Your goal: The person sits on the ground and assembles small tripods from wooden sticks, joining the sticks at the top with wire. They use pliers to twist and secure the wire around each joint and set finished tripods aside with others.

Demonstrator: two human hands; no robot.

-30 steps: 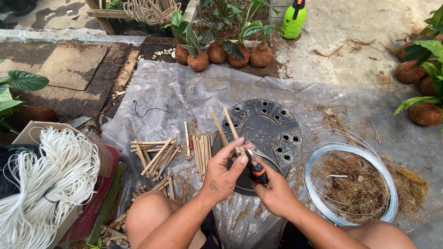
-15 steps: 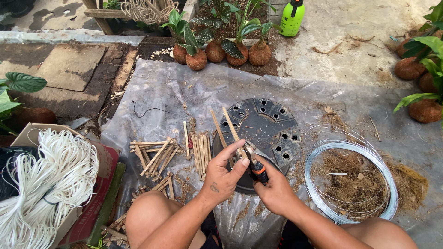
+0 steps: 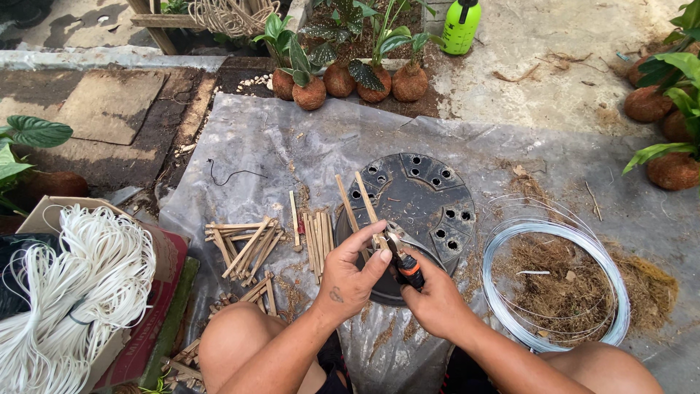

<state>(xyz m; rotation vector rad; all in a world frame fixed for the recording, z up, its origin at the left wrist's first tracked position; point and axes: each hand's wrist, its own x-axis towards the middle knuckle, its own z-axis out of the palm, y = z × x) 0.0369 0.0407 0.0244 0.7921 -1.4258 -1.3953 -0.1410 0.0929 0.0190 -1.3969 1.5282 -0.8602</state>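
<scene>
My left hand (image 3: 352,276) pinches two thin bamboo sticks (image 3: 354,203) near their lower ends; the sticks slant up and to the left over an upturned black plastic pot (image 3: 430,191) with holes in its base. My right hand (image 3: 434,298) grips pliers with black and orange handles (image 3: 405,264), whose jaws meet the sticks just above my left fingers. Both hands hover over the near rim of the pot, above a grey plastic sheet (image 3: 292,138). My knees show at the bottom edge.
Loose cut bamboo sticks (image 3: 251,244) lie left of the pot. A coil of thin wire (image 3: 554,281) rings a heap of brown fibre at right. White cord (image 3: 69,292) fills a box at left. Potted plants in fibre balls (image 3: 339,76) and a green spray bottle (image 3: 461,25) stand behind.
The hands stay together over the pot's near rim; the sticks and pliers have barely shifted.
</scene>
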